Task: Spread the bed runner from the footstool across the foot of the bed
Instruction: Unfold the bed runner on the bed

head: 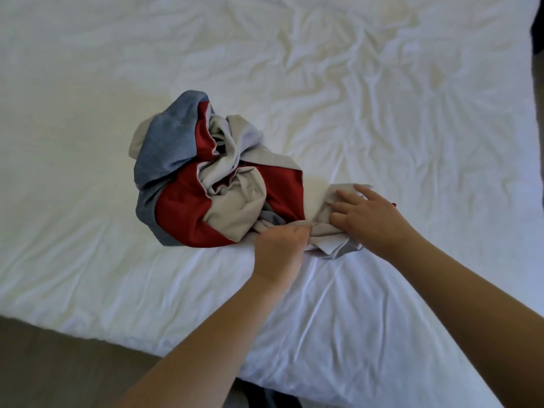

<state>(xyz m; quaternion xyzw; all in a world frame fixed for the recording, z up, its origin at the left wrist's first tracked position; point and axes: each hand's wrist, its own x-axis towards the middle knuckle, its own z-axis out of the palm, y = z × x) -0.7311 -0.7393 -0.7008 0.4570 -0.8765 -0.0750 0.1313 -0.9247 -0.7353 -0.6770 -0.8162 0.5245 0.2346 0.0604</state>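
The bed runner point(188, 198), a cloth of red, blue-grey and beige panels, lies crumpled in a heap on the white bed point(88, 160) near its foot edge. My left hand point(279, 251) pinches the runner's near beige edge with closed fingers. Just to the right, my right hand point(371, 216) rests on a loose beige end of the runner, fingers spread and pressing the cloth down onto the sheet. The footstool is out of view.
The wrinkled white sheet covers the bed on all sides of the heap. Brown floor point(59, 369) shows at the bottom left beyond the bed's corner. A dark object point(538, 25) sits at the far right edge.
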